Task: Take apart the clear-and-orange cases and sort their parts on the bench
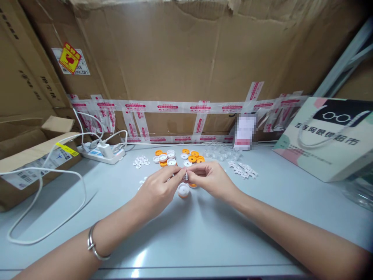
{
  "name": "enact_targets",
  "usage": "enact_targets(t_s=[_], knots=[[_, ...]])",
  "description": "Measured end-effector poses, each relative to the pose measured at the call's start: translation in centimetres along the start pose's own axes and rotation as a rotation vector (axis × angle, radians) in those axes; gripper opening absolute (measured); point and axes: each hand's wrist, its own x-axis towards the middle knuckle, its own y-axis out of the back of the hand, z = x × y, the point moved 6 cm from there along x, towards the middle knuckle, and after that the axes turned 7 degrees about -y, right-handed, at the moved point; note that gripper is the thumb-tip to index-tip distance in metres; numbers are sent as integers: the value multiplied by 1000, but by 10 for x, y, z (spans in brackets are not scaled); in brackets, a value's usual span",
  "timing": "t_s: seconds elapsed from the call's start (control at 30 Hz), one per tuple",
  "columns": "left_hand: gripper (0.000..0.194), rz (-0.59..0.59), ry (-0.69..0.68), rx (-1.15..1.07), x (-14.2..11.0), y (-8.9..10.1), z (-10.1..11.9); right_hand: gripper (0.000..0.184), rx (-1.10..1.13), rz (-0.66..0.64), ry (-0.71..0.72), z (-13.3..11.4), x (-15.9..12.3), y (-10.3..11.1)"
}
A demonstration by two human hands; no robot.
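Note:
My left hand point(159, 186) and my right hand point(211, 179) meet over the middle of the table. Between their pinched fingertips is a small whitish piece point(185, 176), mostly covered, so its kind does not show. Just below the fingers stands a round white cap-like part point(183, 189) on an orange one. Behind the hands lie several round orange parts point(192, 158) and round white parts point(162, 157), some stacked. Small white pieces point(141, 161) are heaped to the left, with a few more partly hidden beside my left hand. White toothed pieces point(243, 170) lie right of my right hand.
Clear plastic parts point(223, 151) are grouped at the back. On the left are a power strip point(107, 156), a looping white cable point(84, 186) and an open carton point(35, 167). A paper bag point(326, 136) stands right. A large cardboard box point(163, 58) closes off the back.

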Motion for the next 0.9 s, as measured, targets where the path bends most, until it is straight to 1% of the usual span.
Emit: enact_targets(t_s=[0.23, 0.4, 0.57, 0.7, 0.8, 0.9], knots=[[23, 22, -79, 48, 0, 1, 8, 23, -9, 29, 12, 4, 0, -2], [23, -28, -103, 75, -3, -3, 10, 23, 15, 7, 15, 5, 0, -4], [21, -51, -105, 70, -5, -4, 10, 23, 41, -22, 32, 9, 0, -5], [25, -61, -137, 63, -6, -3, 11, 21, 92, -20, -1, 14, 2, -4], [26, -23, -104, 21, -4, -2, 8, 21, 153, -25, -32, 15, 3, -4], [24, 23, -41, -54, -2, -2, 1, 22, 253, -3, -109, 15, 3, -3]])
